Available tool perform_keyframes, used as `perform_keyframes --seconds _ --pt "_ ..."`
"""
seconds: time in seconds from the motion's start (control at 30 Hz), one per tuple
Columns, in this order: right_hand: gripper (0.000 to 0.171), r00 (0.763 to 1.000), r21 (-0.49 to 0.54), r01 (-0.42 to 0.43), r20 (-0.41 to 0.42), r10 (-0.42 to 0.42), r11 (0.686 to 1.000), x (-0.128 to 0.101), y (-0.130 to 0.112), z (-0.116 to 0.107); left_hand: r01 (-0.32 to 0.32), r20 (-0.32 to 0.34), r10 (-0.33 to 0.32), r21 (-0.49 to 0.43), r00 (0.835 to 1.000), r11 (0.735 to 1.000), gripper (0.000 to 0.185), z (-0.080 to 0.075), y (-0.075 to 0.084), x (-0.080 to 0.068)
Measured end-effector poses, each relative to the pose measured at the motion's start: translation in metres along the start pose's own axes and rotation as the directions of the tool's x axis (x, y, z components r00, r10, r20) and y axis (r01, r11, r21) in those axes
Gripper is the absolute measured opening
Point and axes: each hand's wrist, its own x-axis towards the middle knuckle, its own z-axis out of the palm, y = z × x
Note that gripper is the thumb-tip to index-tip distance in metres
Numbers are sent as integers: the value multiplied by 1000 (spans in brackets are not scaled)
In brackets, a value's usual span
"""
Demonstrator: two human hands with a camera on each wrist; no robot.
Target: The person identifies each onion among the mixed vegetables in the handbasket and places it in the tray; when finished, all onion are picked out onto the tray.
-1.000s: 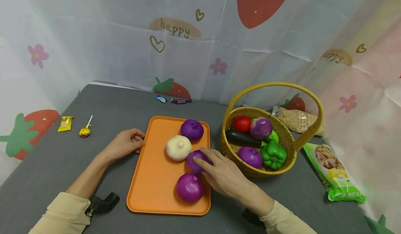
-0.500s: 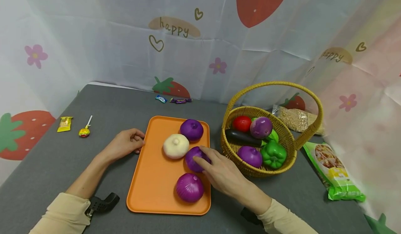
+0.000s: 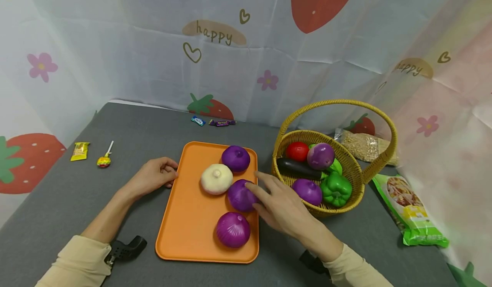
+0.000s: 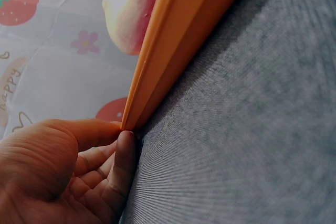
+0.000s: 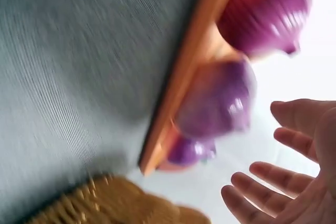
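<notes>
An orange tray (image 3: 184,231) lies on the grey table. My left hand (image 3: 153,176) holds its left rim; the left wrist view shows thumb and forefinger (image 4: 125,148) at the tray's edge. On the tray are a purple onion (image 3: 235,159) at the back, a smooth purple onion (image 3: 240,196) in the middle and a glossy, ribbed purple onion (image 3: 232,230) in front. A cream-white, turnip-like vegetable (image 3: 217,179), pinkish below, sits left of the middle onion. My right hand (image 3: 282,208) hovers beside that onion, fingers spread. In the right wrist view a gap separates them.
Right of the tray stands a yellow wicker basket (image 3: 363,199) with a tall handle. Inside are a tomato (image 3: 297,152), an eggplant (image 3: 297,168), a green pepper (image 3: 336,190) and purple vegetables. Beyond it lie a grain bag (image 3: 361,147) and a green packet (image 3: 409,210). Sweets (image 3: 221,123) lie at the back.
The middle onion and the white vegetable have shifted slightly left. My right hand has let go of the onion and drawn back to the right. The left hand stays put.
</notes>
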Motion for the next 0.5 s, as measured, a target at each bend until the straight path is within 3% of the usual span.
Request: perform_keyframes --seconds 0.1,0.2,0.37,0.5 --pt "47 996 8 -55 -64 55 998 -2 13 -11 -2 3 2 -1 1000 1000 34 -1 1 0" --pt "47 985 3 -164 -57 164 986 -7 28 -23 -1 4 1 0 1000 1000 34 -1 2 0" --pt "47 927 -6 -356 122 354 935 -17 49 -35 -4 8 5 -13 1000 1000 35 -2 2 -1" --pt "43 870 -30 -437 237 431 899 -28 62 -35 -5 15 5 -25 1000 1000 36 -1 4 -2"
